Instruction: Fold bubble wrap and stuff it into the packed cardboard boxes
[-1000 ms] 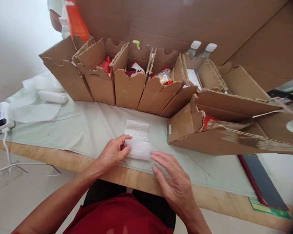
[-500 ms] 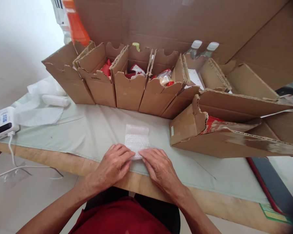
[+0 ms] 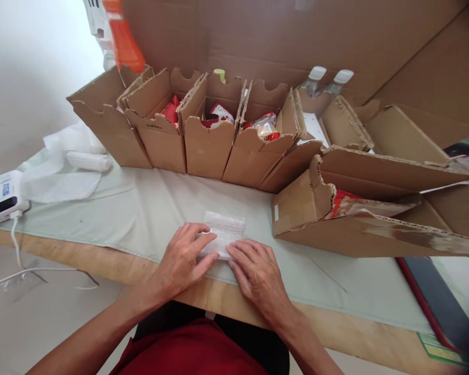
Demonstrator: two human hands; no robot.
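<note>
A small roll of clear bubble wrap (image 3: pixel 224 229) lies on the pale green cloth (image 3: pixel 140 208) near the table's front edge. My left hand (image 3: pixel 185 258) presses its fingers on the roll's left side. From the right, my right hand (image 3: pixel 256 273) rests its fingers on the roll's near edge. Both hands hold the wrap down against the cloth, and only a short strip of it shows beyond the fingers.
A row of open cardboard boxes (image 3: pixel 207 130) with red snack packs stands behind. A tipped carton (image 3: pixel 336 208) lies at the right. Two capped bottles (image 3: pixel 328 80) stand at the back. A white device (image 3: pixel 2 195) with a cable and plastic sheets (image 3: pixel 62 177) sit at the left.
The flat length of bubble wrap has grown shorter as both hands rolled it away from me. My right hand came in from the right onto the roll.
</note>
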